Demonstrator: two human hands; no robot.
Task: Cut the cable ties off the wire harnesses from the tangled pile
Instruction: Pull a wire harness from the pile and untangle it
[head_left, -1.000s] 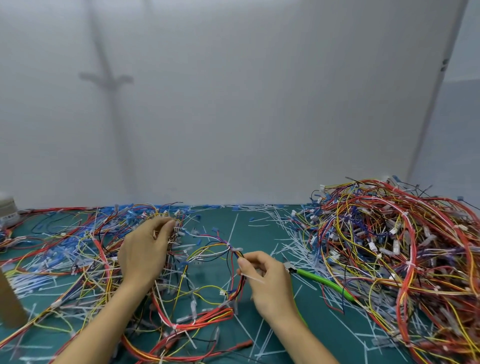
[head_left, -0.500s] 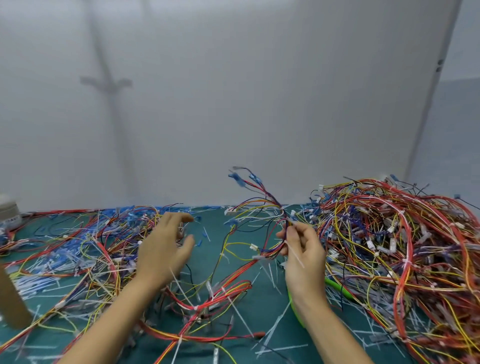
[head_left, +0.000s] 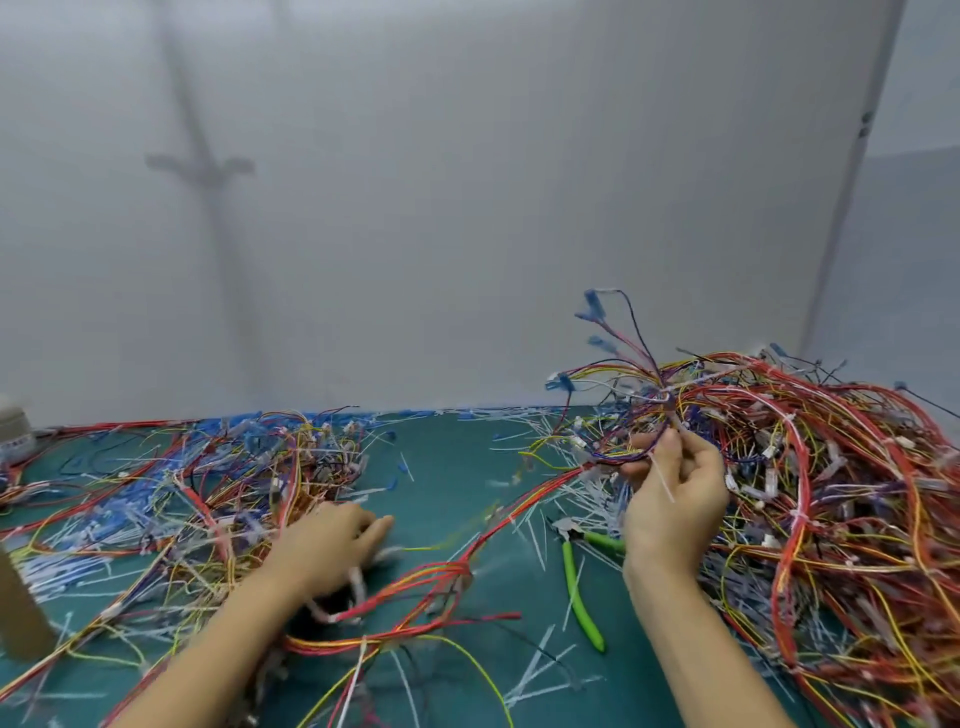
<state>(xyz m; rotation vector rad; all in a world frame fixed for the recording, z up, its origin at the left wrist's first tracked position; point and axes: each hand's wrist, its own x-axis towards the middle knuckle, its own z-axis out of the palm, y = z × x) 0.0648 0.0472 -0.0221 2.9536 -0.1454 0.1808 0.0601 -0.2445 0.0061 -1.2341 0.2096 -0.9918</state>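
Right hand (head_left: 675, 499): right of middle, lifted up from lower down a second ago; fingers pinched tight on a thin red, yellow and blue wire harness (head_left: 631, 415), with a white plastic cable tie (head_left: 661, 475) sticking down past the palm.
Left hand (head_left: 332, 540): lower middle now, moved in from the left heap; fingers flat and apart on loose wires, gripping nothing, a bit blurry.
Green-handled cutters (head_left: 579, 603): no longer in the right hand; lying on the mat just left of the right wrist.
Meaning for the job: probably one tie cut off; cutters needed again for the next.
Big tangled pile of coloured wires (head_left: 831, 493): right side, lots left.
Surface: dark green mat (head_left: 447, 467), littered with snipped white ties (head_left: 540, 670); looser wire heap (head_left: 208, 483) at left.
Room: plain grey wall (head_left: 467, 208) behind.
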